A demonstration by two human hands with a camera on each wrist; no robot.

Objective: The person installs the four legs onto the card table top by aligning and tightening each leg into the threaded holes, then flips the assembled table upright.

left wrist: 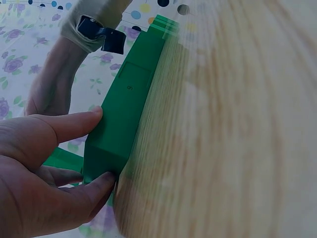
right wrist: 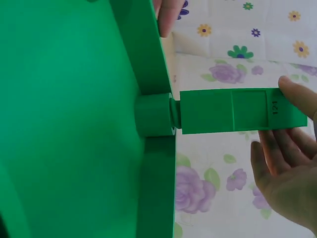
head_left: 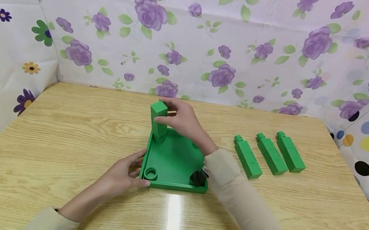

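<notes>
The right hand point(head_left: 183, 120) grips a green post point(head_left: 158, 113) near its upper end, thumb on one side and fingers on another. The left hand point(head_left: 120, 176) holds the green tray point(head_left: 179, 157) by its near-left corner, the thumb over the near rim and the fingers curled at the left side.

The post stands over the far-left corner of the tray, its long axis close to upright. The relation that seems to matter most is that axis against the corner socket point(right wrist: 153, 115) beneath it: in the right wrist view the two run nearly in line, with a bit of the post's narrow neck point(right wrist: 175, 114) showing between block and socket. How far the neck has entered cannot be told. The left hand is well apart from this joint, toward the person along the same side, just beside the near-left socket point(head_left: 151, 173), which holds no post.

Farther out, to the right on the desk point(head_left: 63, 134), lie three more posts point(head_left: 271, 155), roughly parallel, necks pointing away from the person and slightly left; the right sleeve point(head_left: 246, 204) is nearer them.
</notes>
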